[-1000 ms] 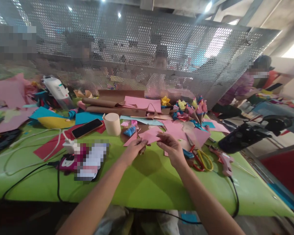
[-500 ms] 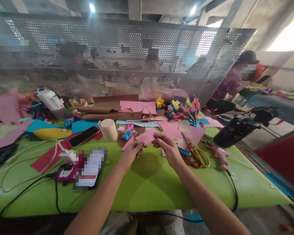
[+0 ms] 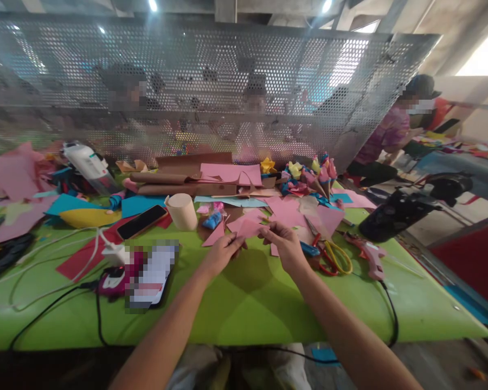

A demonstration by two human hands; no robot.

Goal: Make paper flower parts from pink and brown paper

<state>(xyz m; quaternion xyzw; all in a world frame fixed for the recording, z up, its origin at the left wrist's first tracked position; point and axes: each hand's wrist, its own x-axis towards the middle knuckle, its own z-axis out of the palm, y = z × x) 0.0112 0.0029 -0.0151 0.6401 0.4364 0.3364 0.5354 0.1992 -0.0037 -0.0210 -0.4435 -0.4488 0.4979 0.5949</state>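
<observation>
So there's this big perforated metal screen (image 3: 211,92) running behind a bright green table (image 3: 252,319) with paper stuff all over it. A person in a pink patterned top (image 3: 386,132) sits off past the right end of the screen. Brown paper rolls (image 3: 166,184) lie along the back of the table, with a pink sheet (image 3: 231,173) on top. A black bottle (image 3: 390,216) lies tipped near the right edge, and a white device (image 3: 87,165) leans at the back left. Two phones are on the left side: a lit one (image 3: 154,279) beside a magenta power strip (image 3: 116,279), and a dark one (image 3: 142,222) resting on red paper. A pale paper roll (image 3: 181,212) stands upright just right of the dark one. Over on the right, a pink glue gun (image 3: 373,259) sits near yellow and red scissors (image 3: 336,259). In the middle, the left hand (image 3: 224,252) and right hand (image 3: 283,244) are pinching a small pink paper piece (image 3: 250,228) between them just above the table, fingers closed narrow on opposite sides.
</observation>
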